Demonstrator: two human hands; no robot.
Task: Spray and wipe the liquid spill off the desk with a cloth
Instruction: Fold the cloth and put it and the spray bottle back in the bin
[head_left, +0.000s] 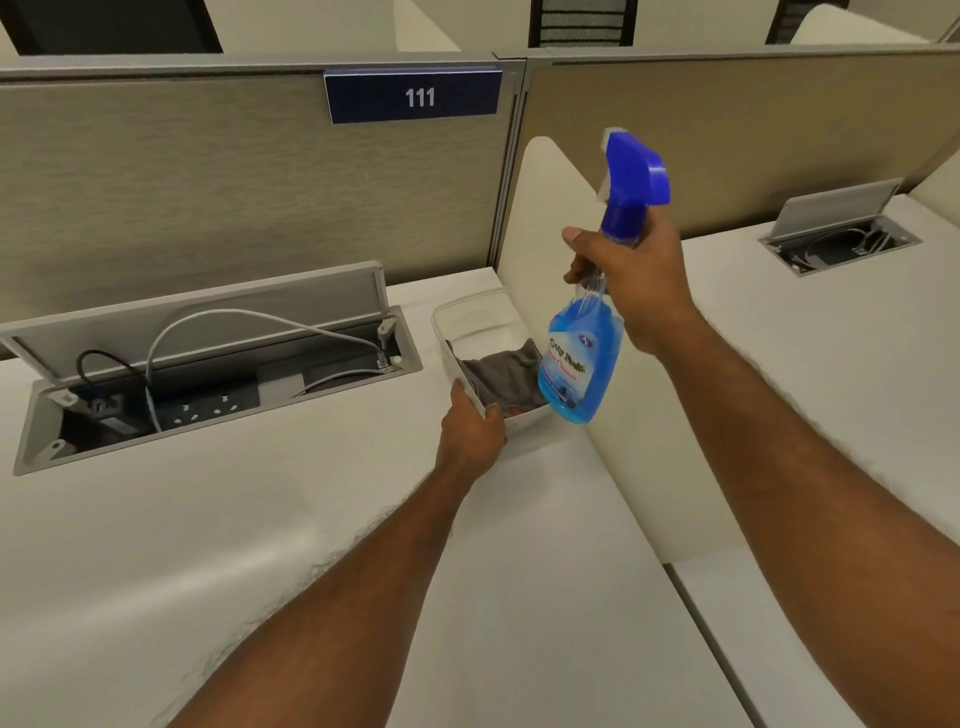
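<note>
My right hand grips the neck of a blue spray bottle and holds it in the air above the right side of the desk, its blue trigger head up. My left hand holds the near rim of a clear plastic tub that stands on the white desk against the side divider. A grey cloth lies crumpled inside the tub. Part of the tub is hidden behind the bottle. No spill shows clearly on the desk surface.
An open cable tray with sockets and wires is sunk into the desk at the left. A beige partition with a "111" plate backs the desk. A white side divider separates a neighbouring desk with its own cable tray.
</note>
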